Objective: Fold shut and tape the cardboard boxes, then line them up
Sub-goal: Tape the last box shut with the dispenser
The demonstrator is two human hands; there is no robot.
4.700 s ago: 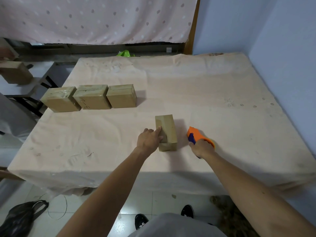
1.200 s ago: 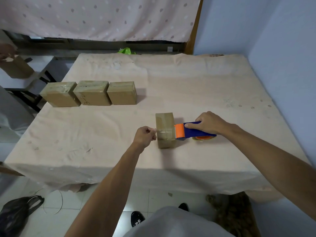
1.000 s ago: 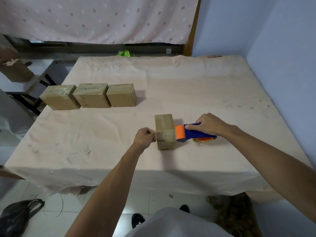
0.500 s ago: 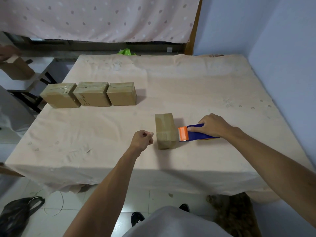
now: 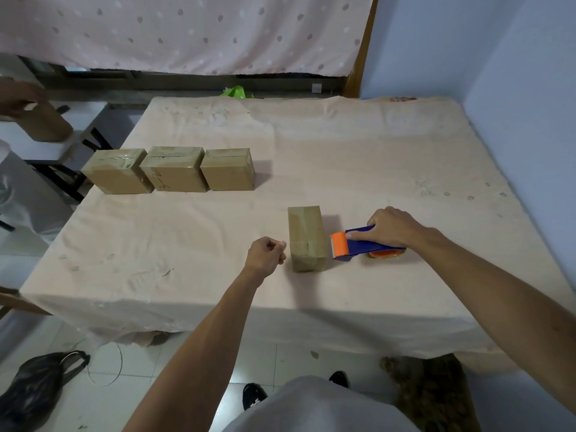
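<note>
Cardboard box (image 5: 307, 238), folded shut, stands toward the near edge of the cloth-covered surface (image 5: 358, 151), about midway across it, with its long side running away from the person. A band of clear tape crosses its top toward the near end, and glossy tape also shows along the top.

The left hand (image 5: 265, 254) hovers just left of the box with its fingers clenched into a loose fist; nothing shows in it, and a thin gap seems to part the knuckles from the cardboard. The right hand (image 5: 389, 227) grasps the blue handle of the tape dispenser (image 5: 358, 246) from above, fingers wrapped over it. The dispenser lies low on the surface to the box's right, its orange head just beside the box's right face; I cannot tell whether they touch. Its orange-cored roll sits under the wrist.

Three taped boxes (image 5: 173, 168) stand side by side in a row, touching, well apart from the first box, at the far left of the surface; the middle one bears handwriting on its front.

Behind hangs a pink dotted curtain (image 5: 187, 32). A black bag (image 5: 34, 378) lies on the tiled floor at lower left.
</note>
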